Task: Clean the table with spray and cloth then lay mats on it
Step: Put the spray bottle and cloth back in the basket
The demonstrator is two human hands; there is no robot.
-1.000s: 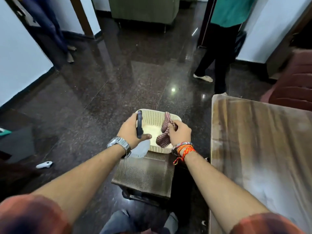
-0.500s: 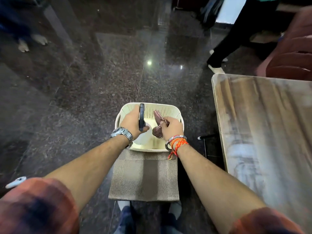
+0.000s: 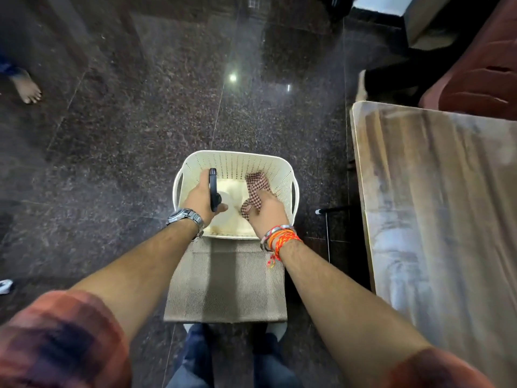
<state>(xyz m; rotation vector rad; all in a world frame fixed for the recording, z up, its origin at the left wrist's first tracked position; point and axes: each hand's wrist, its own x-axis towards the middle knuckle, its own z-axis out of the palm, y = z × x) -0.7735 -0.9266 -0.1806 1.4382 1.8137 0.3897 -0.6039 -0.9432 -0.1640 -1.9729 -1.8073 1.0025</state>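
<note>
Left hand (image 3: pixel 200 198) is gripping the spray bottle (image 3: pixel 213 191), fingers curled round its dark trigger head; right hand (image 3: pixel 268 211) is pinching the checked cloth (image 3: pixel 256 186). Both are reaching down inside the basket. The wooden table (image 3: pixel 433 205) is standing to the right, apart from them, showing pale smears. A woven brown pad (image 3: pixel 223 281), possibly the mats, is lying beneath the cream perforated basket (image 3: pixel 235 156). The cloth is leaning near its right wall and the bottle is sitting left of it.

Crumpled checked cloth (image 3: pixel 256 186) and dark-headed spray bottle (image 3: pixel 213 191) inside the cream basket (image 3: pixel 237 156).
</note>
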